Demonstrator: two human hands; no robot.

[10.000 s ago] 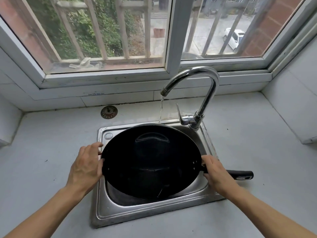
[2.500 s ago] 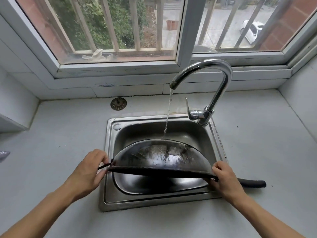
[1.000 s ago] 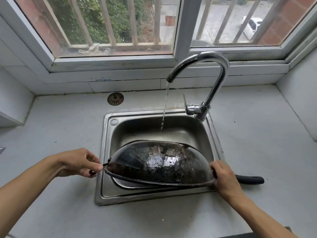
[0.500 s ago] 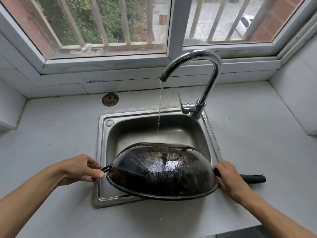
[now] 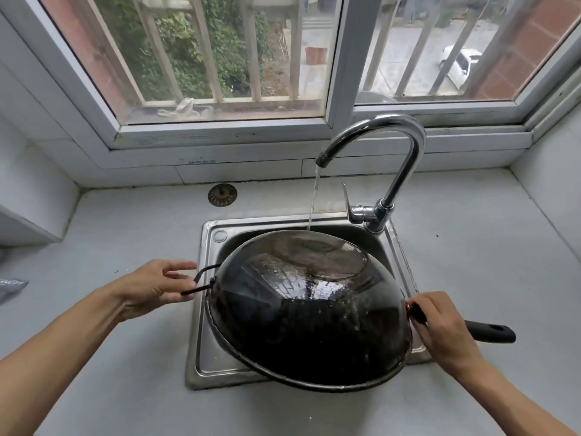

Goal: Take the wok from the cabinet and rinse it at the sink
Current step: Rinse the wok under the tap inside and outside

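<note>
The black wok (image 5: 308, 313) is bottom-up and tilted toward me over the steel sink (image 5: 201, 357), its wet underside facing the camera. Water (image 5: 314, 199) from the faucet (image 5: 405, 152) lands on the far edge of the wok's bottom. My right hand (image 5: 443, 328) grips the long black handle (image 5: 490, 332) close to the rim. My left hand (image 5: 151, 287) is at the wire loop handle (image 5: 204, 272), with fingers mostly straight and the loop resting against them. The wok's inside is hidden.
A round metal drain strainer (image 5: 222, 195) lies on the grey counter (image 5: 471, 247) behind the sink. The window sill runs along the back wall. White tiled walls close in on both sides. A grey object (image 5: 11, 287) shows at the left edge.
The wok has rolled from open-side-up to bottom-up and is now raised higher, tilted toward me. My left fingers have loosened from a pinch on the loop handle. Water keeps running.
</note>
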